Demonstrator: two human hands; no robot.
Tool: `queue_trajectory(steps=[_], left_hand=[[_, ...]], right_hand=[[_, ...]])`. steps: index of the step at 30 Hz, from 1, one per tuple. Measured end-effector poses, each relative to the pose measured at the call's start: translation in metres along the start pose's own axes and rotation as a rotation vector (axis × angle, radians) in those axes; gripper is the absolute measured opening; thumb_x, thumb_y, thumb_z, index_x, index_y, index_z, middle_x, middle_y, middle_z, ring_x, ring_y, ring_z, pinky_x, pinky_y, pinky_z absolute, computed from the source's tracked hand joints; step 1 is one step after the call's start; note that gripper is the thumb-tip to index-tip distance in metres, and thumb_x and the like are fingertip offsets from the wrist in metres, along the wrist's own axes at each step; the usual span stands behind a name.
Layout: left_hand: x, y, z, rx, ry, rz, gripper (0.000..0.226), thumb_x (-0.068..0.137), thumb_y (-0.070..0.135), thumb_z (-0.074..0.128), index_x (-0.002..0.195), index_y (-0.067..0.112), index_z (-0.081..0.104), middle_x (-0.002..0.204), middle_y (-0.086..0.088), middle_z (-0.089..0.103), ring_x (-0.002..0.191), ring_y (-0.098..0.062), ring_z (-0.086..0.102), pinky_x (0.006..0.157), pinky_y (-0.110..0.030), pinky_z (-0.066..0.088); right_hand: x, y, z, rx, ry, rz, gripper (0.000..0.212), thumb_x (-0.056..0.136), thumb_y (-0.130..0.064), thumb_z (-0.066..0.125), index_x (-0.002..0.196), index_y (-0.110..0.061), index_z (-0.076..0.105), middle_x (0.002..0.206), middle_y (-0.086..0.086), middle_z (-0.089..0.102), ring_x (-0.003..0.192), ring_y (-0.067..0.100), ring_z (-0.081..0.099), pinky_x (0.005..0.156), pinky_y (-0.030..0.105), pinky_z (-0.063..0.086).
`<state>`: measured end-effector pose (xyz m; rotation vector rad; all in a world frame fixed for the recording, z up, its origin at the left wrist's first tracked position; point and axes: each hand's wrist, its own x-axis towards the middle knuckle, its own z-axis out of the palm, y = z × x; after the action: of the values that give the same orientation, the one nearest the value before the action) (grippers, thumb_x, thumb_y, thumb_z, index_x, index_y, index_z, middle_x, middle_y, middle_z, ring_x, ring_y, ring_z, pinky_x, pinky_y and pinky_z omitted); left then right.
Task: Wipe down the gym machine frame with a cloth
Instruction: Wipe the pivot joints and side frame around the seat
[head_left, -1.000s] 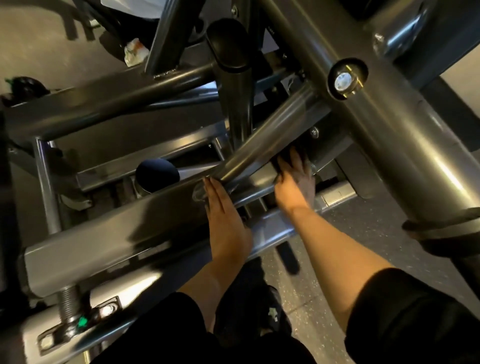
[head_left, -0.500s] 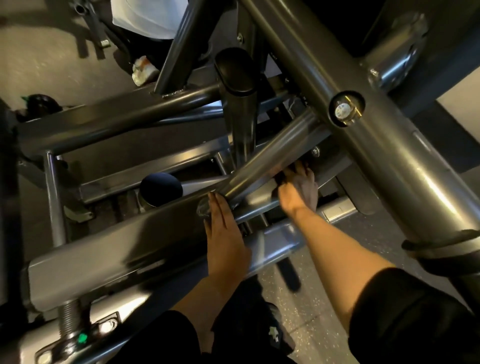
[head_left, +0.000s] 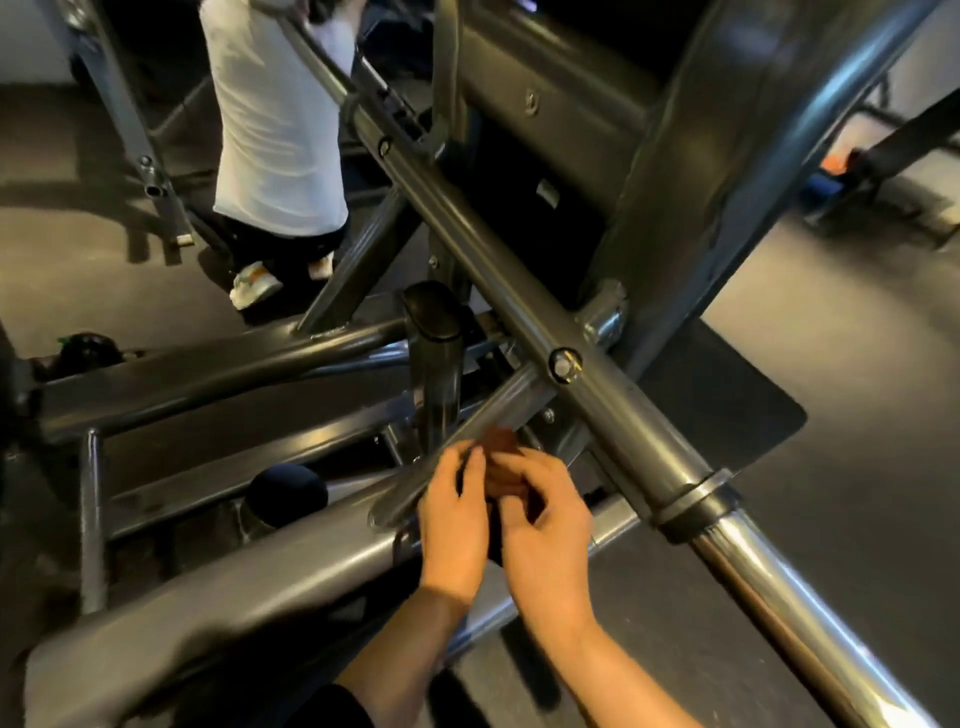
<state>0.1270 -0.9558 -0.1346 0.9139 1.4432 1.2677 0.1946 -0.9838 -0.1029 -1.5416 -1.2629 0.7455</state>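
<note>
Both hands raised close together in front of the gym machine frame (head_left: 519, 291), clear of the tubes. Left hand (head_left: 454, 525) with fingers bent and thumb up, its fingertips meeting a small dark brownish cloth (head_left: 501, 470). Right hand (head_left: 545, 525) with fingers curled inward toward the palm, pinching the same cloth from the other side — bunched small between the two hands, mostly hidden by the fingers and blurred. Held over the point where a short slanted tube (head_left: 467, 436) joins the lower base rail (head_left: 234, 608), not plainly touching either. Bare forearms rising from the bottom edge, a dark sleeve (head_left: 332, 706) at the left one.

Long diagonal tube crossing from upper left to lower right, with a bolt (head_left: 563, 365) set in a recess at mid-length and a black collar (head_left: 696, 506) just before a polished chrome end (head_left: 800, 613). Upright post with a black end cap (head_left: 431, 312) just behind the hands; round black knob (head_left: 288, 491) to the left, between two rails. Dark rubber floor (head_left: 857, 519) beneath, with a darker mat (head_left: 727, 410) under the wide upright column.

At upper left — another person in a white shirt (head_left: 275, 119) and dark trousers, seen from behind, white shoe (head_left: 254, 286) on the floor.
</note>
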Motion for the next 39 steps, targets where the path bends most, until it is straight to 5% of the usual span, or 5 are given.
queue_trajectory(steps=[8,12,17,27,39], left_hand=[[-0.004,0.082,0.044,0.089,-0.287,0.495,0.019,0.088,0.016,0.058,0.104,0.019,0.068,0.106,0.003,0.068,0.099,-0.008,0.065,0.093,-0.033,0.052],[0.005,0.077,0.048,0.42,-0.29,0.531,0.049,0.093,0.006,0.056,0.14,0.017,0.049,0.148,0.004,0.042,0.138,-0.01,0.036,0.112,-0.013,0.017],[0.03,0.083,0.044,0.748,-0.442,0.561,0.07,0.093,-0.001,0.044,0.155,0.018,0.015,0.163,0.003,0.003,0.149,-0.012,0.0,0.12,-0.027,-0.002],[0.038,0.103,0.031,0.932,-0.372,0.602,0.072,0.09,-0.001,0.042,0.152,0.031,0.024,0.157,0.009,0.029,0.145,-0.009,0.024,0.121,-0.047,-0.005],[0.035,0.101,0.032,1.08,-0.421,0.587,0.072,0.091,0.003,0.041,0.154,0.028,0.016,0.162,0.013,0.009,0.148,-0.006,0.001,0.113,-0.066,-0.009]], right_hand=[[0.015,-0.059,-0.105,-0.631,0.298,-0.545,0.028,0.079,-0.026,0.055,0.098,-0.02,0.074,0.114,-0.005,0.061,0.104,0.015,0.051,0.085,0.016,0.038],[0.02,-0.038,-0.125,-0.98,0.117,-0.629,0.01,0.071,-0.035,0.068,0.069,-0.028,0.074,0.077,-0.013,0.07,0.09,0.014,0.064,0.075,0.027,0.055],[0.044,-0.031,-0.126,-0.987,-0.044,-0.401,0.045,0.057,-0.021,0.088,0.098,-0.024,0.071,0.111,-0.004,0.067,0.084,0.016,0.069,0.067,0.022,0.052],[0.112,-0.06,-0.083,-0.829,-0.188,-0.358,0.015,0.091,-0.027,0.06,0.101,-0.015,0.06,0.099,0.005,0.065,0.086,0.025,0.063,0.081,0.043,0.053],[0.039,-0.05,-0.137,-1.121,-0.191,-0.367,0.032,0.063,-0.026,0.084,0.091,-0.029,0.067,0.091,-0.011,0.064,0.074,0.016,0.059,0.05,0.029,0.049]])
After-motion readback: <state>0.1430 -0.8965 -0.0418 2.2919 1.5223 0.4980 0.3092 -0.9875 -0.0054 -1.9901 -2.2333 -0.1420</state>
